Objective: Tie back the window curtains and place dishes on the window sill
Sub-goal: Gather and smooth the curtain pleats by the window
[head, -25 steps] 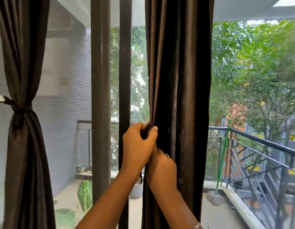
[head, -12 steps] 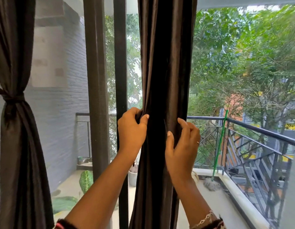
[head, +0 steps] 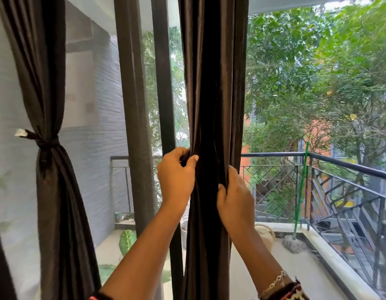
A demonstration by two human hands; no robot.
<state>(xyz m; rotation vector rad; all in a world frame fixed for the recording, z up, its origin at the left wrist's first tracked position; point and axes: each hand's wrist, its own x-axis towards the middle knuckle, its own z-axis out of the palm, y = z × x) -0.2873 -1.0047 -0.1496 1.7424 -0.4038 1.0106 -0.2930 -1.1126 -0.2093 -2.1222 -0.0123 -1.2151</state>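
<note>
A dark brown curtain (head: 211, 83) hangs gathered in a narrow column in front of the window, in the middle of the view. My left hand (head: 177, 176) grips its left edge at about waist height, thumb across the folds. My right hand (head: 235, 198) grips the right side of the bunch a little lower, fingers curled behind the fabric. A second brown curtain (head: 49, 83) at the left is bound with a dark tie-back (head: 45, 141) that ends at a small white hook. No dishes or window sill are in view.
Dark window frame posts (head: 164, 83) stand just left of the gathered curtain. Through the glass lies a balcony with a metal railing (head: 339, 161), a green-handled mop (head: 300, 202), a potted leafy plant (head: 127, 239) and trees beyond.
My right hand came out from behind my left hand, went to the curtain's right side and closed on it, squeezing the fabric between both hands. The view tilted up and down.
</note>
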